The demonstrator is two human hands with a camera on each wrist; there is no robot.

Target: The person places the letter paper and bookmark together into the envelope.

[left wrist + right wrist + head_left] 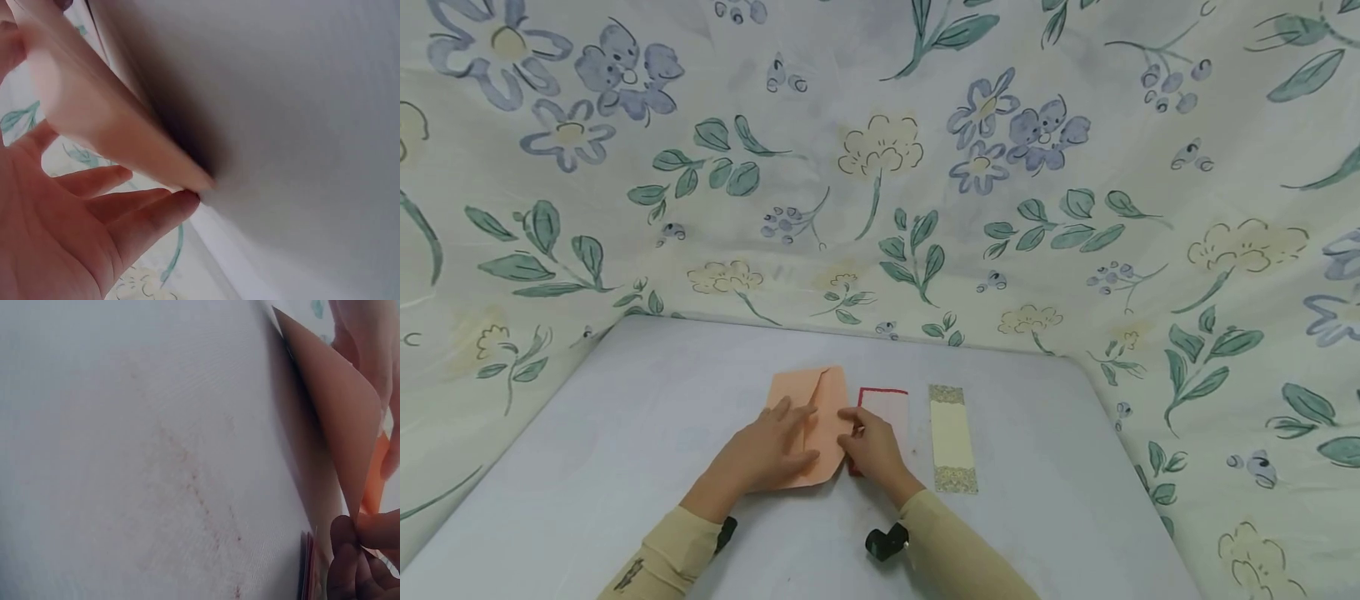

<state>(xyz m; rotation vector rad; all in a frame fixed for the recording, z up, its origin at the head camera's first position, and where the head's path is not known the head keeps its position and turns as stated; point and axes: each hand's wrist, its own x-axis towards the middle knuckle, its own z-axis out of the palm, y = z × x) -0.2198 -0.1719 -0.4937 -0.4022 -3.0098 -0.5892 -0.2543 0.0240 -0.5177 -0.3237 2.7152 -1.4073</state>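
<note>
Envelope (829, 421): it is peach, with a slanting flap line, and it is before the person at the table's middle; a dark shadow lies under its edge, but whether all of it is off the table I cannot tell.
Left hand (760, 452): the fingers are spread over the envelope's left part; in the left wrist view, fingertips touch its lower edge.
Right hand (874, 443): thumb and finger pinch the envelope's right edge.
Card (886, 408): pale with red border, just right of the envelope, partly hidden by the right hand.
Strip (951, 437): cream, with glittery ends, lying to the right of the card.
Table (1052, 467): whitish.
Cloth (820, 42): flowered, hanging behind the table and at its sides.
Sleeves (962, 546): tan.
</note>
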